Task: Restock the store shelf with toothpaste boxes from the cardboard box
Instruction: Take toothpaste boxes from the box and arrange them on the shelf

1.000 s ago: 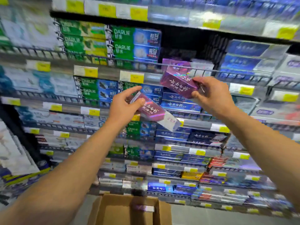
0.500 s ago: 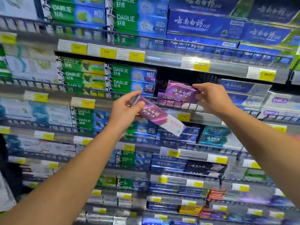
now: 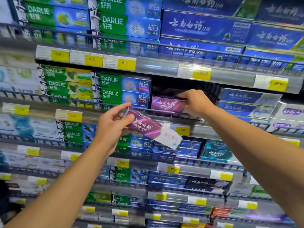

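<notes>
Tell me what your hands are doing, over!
Right hand setting a purple box into the shelf gap. Left hand holding a second purple box, waiting. Wire rail across the front; nothing else blocking.

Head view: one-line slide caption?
Right hand sets a purple box into the shelf gap while left hand holds a second purple box ready.

Tiered store shelf (image 3: 164, 69) with wire front rails and yellow price tags (image 3: 126, 63) carries stacked green Darlie boxes (image 3: 121, 89), blue toothpaste boxes (image 3: 202, 27), and one purple box (image 3: 166, 104) in a dark, partly filled bay.
</notes>
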A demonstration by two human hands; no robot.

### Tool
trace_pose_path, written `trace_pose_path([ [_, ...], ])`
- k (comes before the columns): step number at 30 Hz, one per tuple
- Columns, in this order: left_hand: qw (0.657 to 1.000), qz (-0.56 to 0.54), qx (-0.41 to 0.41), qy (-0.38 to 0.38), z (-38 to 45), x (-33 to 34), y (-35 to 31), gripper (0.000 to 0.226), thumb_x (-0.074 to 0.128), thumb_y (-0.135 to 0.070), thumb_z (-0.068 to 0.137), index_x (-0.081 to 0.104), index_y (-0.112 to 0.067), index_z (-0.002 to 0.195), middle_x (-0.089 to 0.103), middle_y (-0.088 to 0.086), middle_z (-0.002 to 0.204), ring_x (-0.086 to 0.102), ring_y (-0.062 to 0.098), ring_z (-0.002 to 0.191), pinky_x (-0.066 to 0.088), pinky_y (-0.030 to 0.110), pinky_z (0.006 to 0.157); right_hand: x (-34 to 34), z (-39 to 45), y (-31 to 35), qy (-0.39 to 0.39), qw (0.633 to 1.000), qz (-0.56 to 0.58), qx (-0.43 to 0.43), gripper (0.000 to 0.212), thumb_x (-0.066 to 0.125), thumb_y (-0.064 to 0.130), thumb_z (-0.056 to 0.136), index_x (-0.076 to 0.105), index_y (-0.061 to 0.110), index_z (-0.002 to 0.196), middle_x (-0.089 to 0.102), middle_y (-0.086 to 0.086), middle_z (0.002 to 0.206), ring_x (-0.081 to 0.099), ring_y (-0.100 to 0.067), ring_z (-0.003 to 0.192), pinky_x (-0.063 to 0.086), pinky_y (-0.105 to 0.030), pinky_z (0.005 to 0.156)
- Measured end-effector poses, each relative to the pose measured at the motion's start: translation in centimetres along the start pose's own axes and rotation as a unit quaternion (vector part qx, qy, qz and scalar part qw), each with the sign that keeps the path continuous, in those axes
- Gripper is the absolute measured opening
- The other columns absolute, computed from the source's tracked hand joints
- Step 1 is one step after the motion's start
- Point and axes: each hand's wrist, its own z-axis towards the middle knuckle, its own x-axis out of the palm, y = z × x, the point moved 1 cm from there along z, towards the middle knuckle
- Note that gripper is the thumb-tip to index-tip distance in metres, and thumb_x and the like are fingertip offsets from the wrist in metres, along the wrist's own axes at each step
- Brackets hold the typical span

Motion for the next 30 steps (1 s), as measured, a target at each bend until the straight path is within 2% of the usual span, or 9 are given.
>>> trace_pose_path([
  [3,1.000,-0.004,-0.004,-0.006,0.1,0.1,0.4,0.036,0.062,-0.002,0.088,0.068,-0.031,0.108,0.069,-0.017,0.078,0.070,0.015,0.082,0.059,0.043,0.076,0.5,0.1,-0.1,0.021,1.000,0.000,0.003,0.045,0.059,0.015,0.086,0.058,0.020,0.131,0.062,-0.008,0.129,0.055,-0.031,0.121,0.047,-0.038,0.099],
  [7,1.000,-0.013,-0.012,-0.013,0.2,0.3,1.0,0.036,0.063,-0.001,0.087,0.068,-0.028,0.110,0.067,-0.002,0.098,0.071,0.014,0.082,0.059,0.046,0.077,1.5,0.0,-0.5,0.038,0.999,0.011,0.013,0.046,0.058,0.015,0.088,0.055,0.017,0.134,0.058,-0.009,0.134,0.051,-0.031,0.125,0.044,-0.034,0.101],
  [13,0.999,-0.022,-0.030,-0.006,0.2,0.4,1.7,0.034,0.062,-0.003,0.088,0.069,-0.029,0.110,0.062,0.011,0.117,0.071,0.013,0.085,0.056,0.052,0.083,1.6,-0.9,-0.8,0.025,0.997,0.060,0.032,0.044,0.055,0.008,0.084,0.062,0.019,0.126,0.061,-0.004,0.130,0.055,-0.024,0.120,0.043,-0.030,0.100],
  [16,0.999,-0.038,-0.037,-0.003,0.1,0.6,1.8,0.034,0.061,-0.004,0.089,0.068,-0.028,0.113,0.062,0.005,0.110,0.070,0.012,0.086,0.057,0.046,0.081,1.3,-2.1,-0.6,-0.027,0.996,0.083,0.021,0.042,0.055,0.011,0.083,0.063,0.019,0.124,0.060,-0.004,0.130,0.054,-0.022,0.120,0.042,-0.029,0.102],
  [19,0.998,-0.057,-0.040,-0.002,0.2,1.0,1.9,0.035,0.061,-0.005,0.089,0.067,-0.029,0.114,0.062,0.002,0.110,0.068,0.013,0.090,0.057,0.038,0.076,0.7,-4.1,0.7,-0.100,0.990,0.098,-0.030,0.035,0.056,0.014,0.084,0.067,0.019,0.116,0.064,-0.003,0.120,0.058,-0.020,0.110,0.043,-0.027,0.095],
  [21,0.996,-0.074,-0.042,0.001,0.2,1.7,1.8,0.035,0.061,-0.005,0.090,0.068,-0.030,0.114,0.065,-0.001,0.103,0.067,0.015,0.091,0.057,0.040,0.079,0.7,-5.7,2.0,-0.090,0.986,0.109,-0.088,0.030,0.057,0.024,0.084,0.068,0.020,0.112,0.066,-0.001,0.115,0.059,-0.018,0.107,0.043,-0.028,0.091],
  [24,0.993,-0.111,-0.037,0.010,0.2,3.2,1.4,0.034,0.058,-0.004,0.091,0.066,-0.026,0.115,0.071,-0.006,0.090,0.069,0.014,0.086,0.057,0.040,0.075,0.9,-7.3,3.6,-0.021,0.984,0.080,-0.155,0.041,0.056,0.037,0.086,0.061,0.022,0.123,0.064,0.000,0.119,0.057,-0.017,0.106,0.042,-0.027,0.087],
  [27,0.988,-0.146,-0.036,0.019,0.3,4.3,1.2,0.034,0.056,-0.002,0.091,0.065,-0.024,0.115,0.072,-0.002,0.092,0.069,0.019,0.086,0.057,0.045,0.079,0.3,-7.7,3.7,-0.016,0.982,0.056,-0.180,0.043,0.058,0.032,0.091,0.054,0.023,0.132,0.064,0.000,0.122,0.057,-0.019,0.107,0.043,-0.031,0.085],
  [30,0.986,-0.159,-0.034,0.032,0.4,4.9,1.0,0.038,0.053,-0.001,0.093,0.061,-0.024,0.123,0.072,-0.004,0.093,0.069,0.017,0.088,0.054,0.045,0.087,-1.1,-7.6,3.1,-0.015,0.983,0.066,-0.170,0.043,0.062,0.025,0.090,0.056,0.019,0.132,0.065,0.001,0.124,0.058,-0.019,0.112,0.044,-0.032,0.091],
])
